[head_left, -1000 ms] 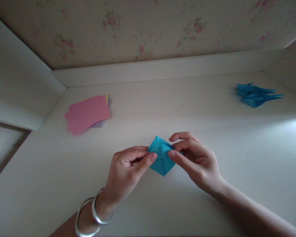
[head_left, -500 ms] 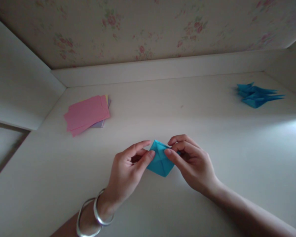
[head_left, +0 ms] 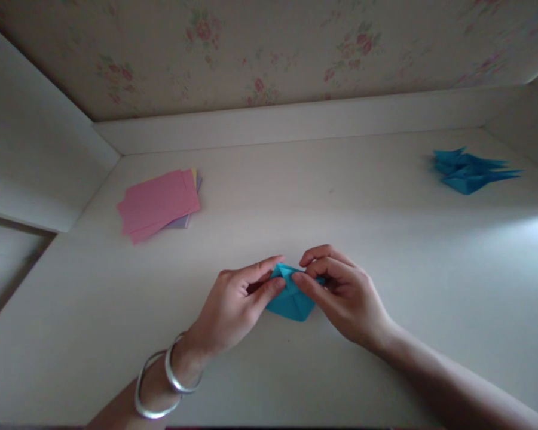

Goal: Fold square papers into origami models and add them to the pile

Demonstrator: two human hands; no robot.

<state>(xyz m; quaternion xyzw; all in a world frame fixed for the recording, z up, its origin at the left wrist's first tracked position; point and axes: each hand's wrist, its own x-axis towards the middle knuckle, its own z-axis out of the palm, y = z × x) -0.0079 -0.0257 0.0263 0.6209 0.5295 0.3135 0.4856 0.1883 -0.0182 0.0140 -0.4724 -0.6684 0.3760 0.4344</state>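
A small folded piece of blue origami paper (head_left: 293,303) is between my hands at the middle of the white table. Creases cross its face, and its top corner is bent. My left hand (head_left: 244,298) pinches its left side, thumb on the front and index finger along the top edge. On the other side, my right hand (head_left: 341,292) grips the upper right edge between thumb and curled fingers. The fingertips behind the paper are hidden.
On the left of the table (head_left: 233,191) lies a stack of paper sheets (head_left: 161,202), pink on top with yellow and purple beneath. Several pointed blue folded paper pieces (head_left: 468,173) lie at the far right. A flowered wall (head_left: 269,54) rises behind.
The blue paper has tilted, so its upper part looks shorter and its top corner lower. My right thumb has shifted slightly left, and my left index finger now reaches over the top edge.
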